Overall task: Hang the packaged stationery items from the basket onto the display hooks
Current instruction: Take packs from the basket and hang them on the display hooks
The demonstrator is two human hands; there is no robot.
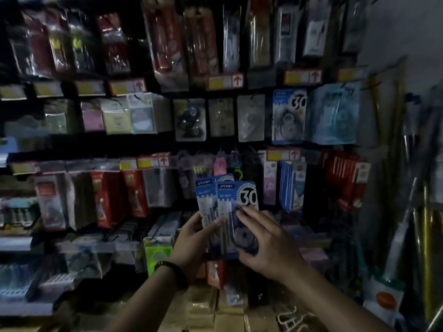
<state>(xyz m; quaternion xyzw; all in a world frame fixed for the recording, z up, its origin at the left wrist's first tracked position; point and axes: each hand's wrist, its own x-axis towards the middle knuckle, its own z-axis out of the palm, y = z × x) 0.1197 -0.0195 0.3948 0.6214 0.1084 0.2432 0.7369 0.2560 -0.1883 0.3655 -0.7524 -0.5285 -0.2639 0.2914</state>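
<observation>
I hold up a small fan of blue blister packs (236, 195) marked "30", with a round tape reel inside, in front of the dim display wall. My left hand (191, 238) grips the packs from the left side, thumb across their front. My right hand (266, 243) holds the front pack, fingers over its lower right and the reel. Matching blue "30" packs (288, 116) hang on a hook in the middle row, up and to the right. No basket is in view.
Rows of packaged goods hang on hooks across the wall, with yellow and red price tags (225, 80) under each row. Red packs (345, 180) hang at right, a green box (158, 255) sits low left of my hands, and cartons (230, 315) lie below.
</observation>
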